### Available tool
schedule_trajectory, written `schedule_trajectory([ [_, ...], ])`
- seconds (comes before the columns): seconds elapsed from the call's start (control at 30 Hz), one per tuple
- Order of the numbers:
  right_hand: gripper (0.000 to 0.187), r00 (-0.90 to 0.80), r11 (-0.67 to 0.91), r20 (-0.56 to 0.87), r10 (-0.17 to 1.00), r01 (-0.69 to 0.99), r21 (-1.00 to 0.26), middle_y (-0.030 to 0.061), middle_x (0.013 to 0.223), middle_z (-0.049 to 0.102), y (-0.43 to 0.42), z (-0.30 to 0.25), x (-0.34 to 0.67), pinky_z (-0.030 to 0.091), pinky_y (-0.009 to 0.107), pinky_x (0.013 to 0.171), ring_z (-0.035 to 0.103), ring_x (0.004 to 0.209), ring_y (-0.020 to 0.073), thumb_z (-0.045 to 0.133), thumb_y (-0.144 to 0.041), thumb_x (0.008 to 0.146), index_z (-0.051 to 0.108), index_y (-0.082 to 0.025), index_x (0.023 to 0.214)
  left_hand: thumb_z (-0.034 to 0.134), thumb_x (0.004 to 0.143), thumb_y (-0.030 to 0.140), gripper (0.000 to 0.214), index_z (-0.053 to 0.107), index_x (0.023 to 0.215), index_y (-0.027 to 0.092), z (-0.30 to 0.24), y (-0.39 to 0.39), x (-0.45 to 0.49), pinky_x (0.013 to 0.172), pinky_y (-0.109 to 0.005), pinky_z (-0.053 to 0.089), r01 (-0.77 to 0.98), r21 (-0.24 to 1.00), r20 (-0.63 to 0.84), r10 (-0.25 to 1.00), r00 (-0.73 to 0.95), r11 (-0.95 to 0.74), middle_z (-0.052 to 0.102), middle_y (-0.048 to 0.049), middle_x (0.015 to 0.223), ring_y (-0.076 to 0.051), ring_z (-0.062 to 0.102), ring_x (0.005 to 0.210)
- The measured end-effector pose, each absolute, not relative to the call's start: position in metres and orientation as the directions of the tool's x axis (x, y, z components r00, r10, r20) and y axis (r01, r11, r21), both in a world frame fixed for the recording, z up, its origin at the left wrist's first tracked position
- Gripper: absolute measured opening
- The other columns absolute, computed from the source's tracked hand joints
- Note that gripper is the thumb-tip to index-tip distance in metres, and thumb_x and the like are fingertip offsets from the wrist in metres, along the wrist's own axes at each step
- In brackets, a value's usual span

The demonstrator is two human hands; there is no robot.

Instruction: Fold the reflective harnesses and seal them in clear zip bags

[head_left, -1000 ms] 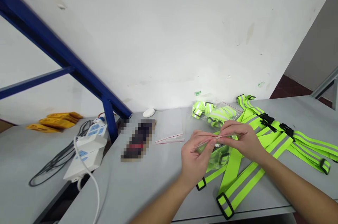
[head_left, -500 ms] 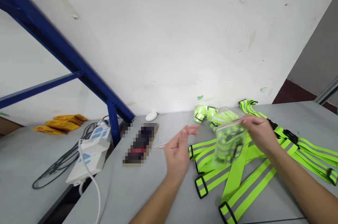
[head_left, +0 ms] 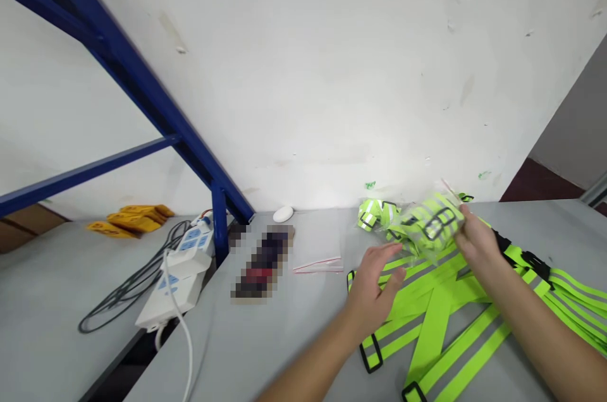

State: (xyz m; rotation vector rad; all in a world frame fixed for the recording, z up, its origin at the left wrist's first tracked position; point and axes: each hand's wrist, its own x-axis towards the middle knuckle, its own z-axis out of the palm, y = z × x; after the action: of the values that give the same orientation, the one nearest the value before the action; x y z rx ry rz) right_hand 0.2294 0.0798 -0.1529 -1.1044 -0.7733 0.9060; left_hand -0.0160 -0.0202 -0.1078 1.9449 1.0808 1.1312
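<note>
A white, scuffed wall backs a grey table; a blue frame crosses the upper left. From my remote station I record a clear bag of folded lime straps right of centre, its edge pinched by the right hand. The left hand, lower centre, is loosely spread, thumb apart from fingers, holding nothing, above the loose straps.

Risks, in my judgement: the slick film could slip from a one-edge grip; I cannot tell whether its mouth is sealed, and if not, the straps could spill. The held bag overlaps another bagged bundle in view, so a low pass could knock it. Open buckles among the loose straps could snag the film or fingers.

Writing: I can read none. The flat bags at centre show only red lines; the object left of them is pixelated.
</note>
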Motion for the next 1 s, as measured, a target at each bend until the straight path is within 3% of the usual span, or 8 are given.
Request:
schedule_trajectory([
  [0.13,0.037,0.455,0.106,0.069,0.888,-0.056,-0.993,0.0151,0.113,0.061,0.091,-0.152,0.211,0.057,0.048,0.089,0.062,0.109,0.0319,0.061,-0.042,0.08,0.059,-0.018,0.107,0.049,0.093,0.043,0.058,0.032,0.146,0.027,-0.119,-0.014,-0.013,0.11,-0.05,0.035,0.527,0.728,0.278,0.892,0.356,-0.437,0.034,-0.0119,0.153,-0.03,0.032,0.14],
  [0.27,0.068,0.453,0.14,0.233,0.86,0.229,-0.963,0.0185,0.151,0.028,0.075,-0.136,0.207,0.032,0.056,0.111,0.032,0.137,0.039,0.059,-0.045,0.083,0.039,-0.019,0.142,0.044,0.092,0.053,0.07,0.016,0.152,0.03,-0.127,-0.003,-0.016,0.113,-0.057,0.026,0.67,0.614,0.141,0.893,0.428,-0.418,0.01,-0.0087,0.161,-0.034,0.015,0.146],
  [0.37,0.074,-0.027,0.339,0.482,0.876,0.746,-0.574,0.0141,0.157,0.023,0.057,-0.129,0.208,0.016,0.063,0.114,0.019,0.144,0.037,0.05,-0.047,0.09,0.02,-0.023,0.152,0.043,0.091,0.057,0.079,0.007,0.154,0.025,-0.127,0.01,-0.015,0.113,-0.055,0.027,0.726,0.561,0.044,0.89,0.453,-0.397,0.004,-0.0113,0.161,-0.035,0.013,0.146],
  [0.43,0.078,-0.398,0.514,0.402,0.824,0.824,-0.239,0.0113,0.156,0.027,0.049,-0.129,0.208,0.011,0.069,0.111,0.021,0.143,0.0372,0.052,-0.052,0.088,0.016,-0.029,0.153,0.04,0.094,0.052,0.075,0.006,0.154,0.022,-0.124,0.023,-0.014,0.113,-0.055,0.027,0.76,0.516,0.01,0.89,0.456,-0.395,0.009,-0.0116,0.161,-0.033,0.012,0.147],
  [0.5,0.083,-0.541,0.581,0.31,0.782,0.813,-0.046,0.0112,0.157,0.026,0.047,-0.132,0.207,0.01,0.07,0.11,0.021,0.143,0.0378,0.057,-0.054,0.085,0.016,-0.03,0.153,0.039,0.096,0.04,0.067,0.01,0.154,0.023,-0.119,0.039,-0.014,0.114,-0.055,0.024,0.779,0.451,0.026,0.879,0.476,-0.435,0.018,-0.0088,0.16,-0.032,0.01,0.147],
  [0.6,0.087,-0.503,0.509,0.311,0.806,0.858,0.069,0.0142,0.157,0.025,0.05,-0.136,0.204,0.013,0.071,0.108,0.02,0.143,0.0391,0.062,-0.053,0.082,0.019,-0.025,0.152,0.046,0.093,0.031,0.07,0.01,0.153,0.029,-0.114,0.066,-0.019,0.114,-0.057,0.021,0.769,0.363,0.073,0.838,0.54,-0.527,0.026,-0.0049,0.158,-0.03,0.01,0.147],
  [0.7,0.094,-0.471,0.467,0.335,0.816,0.879,0.097,0.0151,0.156,0.028,0.055,-0.139,0.199,0.018,0.071,0.106,0.024,0.14,0.0431,0.066,-0.061,0.075,0.026,-0.023,0.15,0.049,0.092,0.039,0.075,0.007,0.153,0.028,-0.116,0.087,-0.027,0.112,-0.059,0.023,0.804,0.282,0.016,0.84,0.543,-0.524,0.023,-0.0072,0.158,-0.031,0.016,0.146],
  [1.0,0.076,-0.279,0.283,0.417,0.865,0.958,0.055,0.0168,0.133,0.055,0.063,-0.14,0.186,0.036,0.05,0.102,0.046,0.121,0.0365,0.061,-0.055,0.083,0.039,-0.017,0.144,0.044,0.095,0.042,0.052,0.039,0.145,0.025,-0.129,0.087,-0.034,0.11,-0.062,0.026,0.908,-0.058,-0.085,0.909,0.409,-0.414,0.025,-0.0049,0.158,-0.032,0.019,0.145],
])
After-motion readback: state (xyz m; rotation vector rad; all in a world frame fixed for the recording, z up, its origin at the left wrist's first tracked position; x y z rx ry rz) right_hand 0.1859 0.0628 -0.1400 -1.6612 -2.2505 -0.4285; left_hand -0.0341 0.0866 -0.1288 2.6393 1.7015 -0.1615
